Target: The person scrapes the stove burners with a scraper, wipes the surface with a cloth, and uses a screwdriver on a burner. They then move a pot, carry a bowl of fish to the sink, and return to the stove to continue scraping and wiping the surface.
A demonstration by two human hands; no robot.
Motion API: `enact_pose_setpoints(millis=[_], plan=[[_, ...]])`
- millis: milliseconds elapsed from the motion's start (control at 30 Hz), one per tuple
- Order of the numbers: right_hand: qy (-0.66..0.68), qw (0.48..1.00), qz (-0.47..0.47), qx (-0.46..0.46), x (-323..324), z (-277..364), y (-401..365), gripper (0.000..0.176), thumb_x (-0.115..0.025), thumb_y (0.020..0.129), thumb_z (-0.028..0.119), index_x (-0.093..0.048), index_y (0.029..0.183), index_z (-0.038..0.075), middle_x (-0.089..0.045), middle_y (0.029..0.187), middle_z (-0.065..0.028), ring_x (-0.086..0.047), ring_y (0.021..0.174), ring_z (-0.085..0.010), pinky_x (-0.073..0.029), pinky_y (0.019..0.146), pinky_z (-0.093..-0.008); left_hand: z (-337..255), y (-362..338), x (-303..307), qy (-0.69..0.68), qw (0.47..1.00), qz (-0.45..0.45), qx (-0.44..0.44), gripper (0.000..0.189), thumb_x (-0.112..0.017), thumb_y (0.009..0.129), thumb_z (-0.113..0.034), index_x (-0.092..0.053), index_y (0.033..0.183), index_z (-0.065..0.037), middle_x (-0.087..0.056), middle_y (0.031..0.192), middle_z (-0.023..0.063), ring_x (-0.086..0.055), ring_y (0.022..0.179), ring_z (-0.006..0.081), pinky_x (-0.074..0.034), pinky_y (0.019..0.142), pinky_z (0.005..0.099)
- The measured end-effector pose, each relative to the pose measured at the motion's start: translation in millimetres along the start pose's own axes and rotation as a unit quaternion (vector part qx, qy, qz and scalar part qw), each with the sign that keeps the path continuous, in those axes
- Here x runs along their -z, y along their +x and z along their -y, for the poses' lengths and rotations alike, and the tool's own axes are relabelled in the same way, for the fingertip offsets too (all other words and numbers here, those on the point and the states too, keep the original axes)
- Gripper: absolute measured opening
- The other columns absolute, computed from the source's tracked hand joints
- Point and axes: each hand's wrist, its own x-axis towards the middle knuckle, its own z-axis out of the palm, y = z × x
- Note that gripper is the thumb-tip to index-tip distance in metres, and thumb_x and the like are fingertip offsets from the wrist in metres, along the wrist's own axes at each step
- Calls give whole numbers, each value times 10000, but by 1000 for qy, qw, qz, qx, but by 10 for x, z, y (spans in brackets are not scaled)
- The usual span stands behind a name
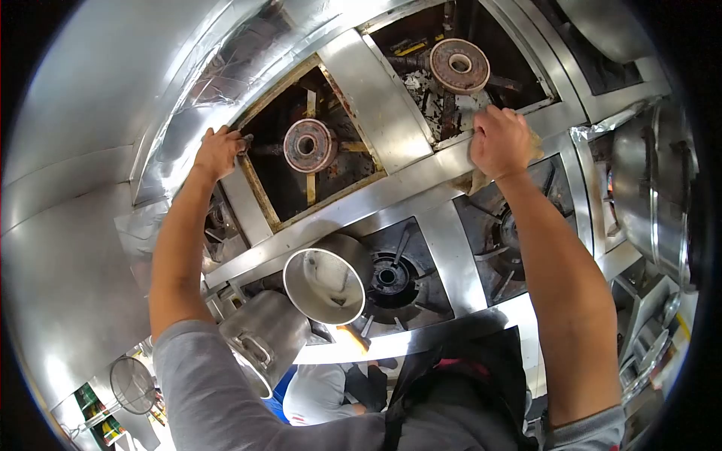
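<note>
My left hand point(218, 153) is at the left edge of a grateless burner opening, beside its dirty frame. The fingers are curled around a small dark grey thing at the fingertips; its kind is too small to tell. Inside that opening stands a round rusty burner point(310, 146). My right hand point(502, 141) is closed over a tan cloth point(478, 182), pressed on the steel strip between the back and front burners. Parts of the cloth stick out on both sides of the fist. Behind it lies a second opening with a rusty burner point(459, 66) and flaky debris.
A pot point(325, 284) with whitish residue sits tilted by a front burner point(388, 276). A larger steel pot point(265, 334) is at lower left, and big pots point(653, 188) are stacked at right. A strainer point(132, 385) hangs at left. Another person point(320, 395) is below.
</note>
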Motion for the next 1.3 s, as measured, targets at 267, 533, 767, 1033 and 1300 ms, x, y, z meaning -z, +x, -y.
enact_pose_setpoints(millis=[267,533,767,1033,1300], plan=[[-5,1000,15,2,14,-32,-7,38,-656,744,146,-629,769,142,-591,832,-27,-603,855,-273,-445,764,-434,-797,-368,-300,-116,986,3,123,177,-629,945,-175,-727,1064,-90,-628,1290,110,-655,1120,359,-565,947,490],[-18,999,41,-11,3,-29,-34,42,-660,744,150,-628,770,143,-584,826,-37,-605,851,-269,-447,784,-415,-178,399,-202,-248,856,-71,447,389,-641,922,-250,-636,1282,-102,-719,1188,247,-691,1119,428,-551,962,527],[20,1000,-19,7,-28,-105,-20,62,-665,719,161,-618,756,147,-574,811,-32,-598,816,-270,-446,764,-422,-967,63,-47,-213,859,-65,461,338,-628,914,-254,-664,1210,-95,-693,1177,226,-695,1083,453,-563,933,552],[38,999,-24,-17,-22,-96,-45,88,-667,686,166,-610,750,144,-570,803,-37,-595,804,-275,-440,742,-437,-1346,-144,-227,-211,869,-44,446,324,-608,887,-193,-666,1191,-97,-666,1175,230,-686,1066,477,-564,907,568],[33,998,-41,-18,-44,-87,-31,107,-652,673,120,-563,731,129,-539,789,-42,-563,762,-288,-410,693,-440,-813,294,-314,-167,861,-58,476,328,-613,889,-190,-635,1204,-104,-637,1214,235,-687,1050,472,-569,878,576]])
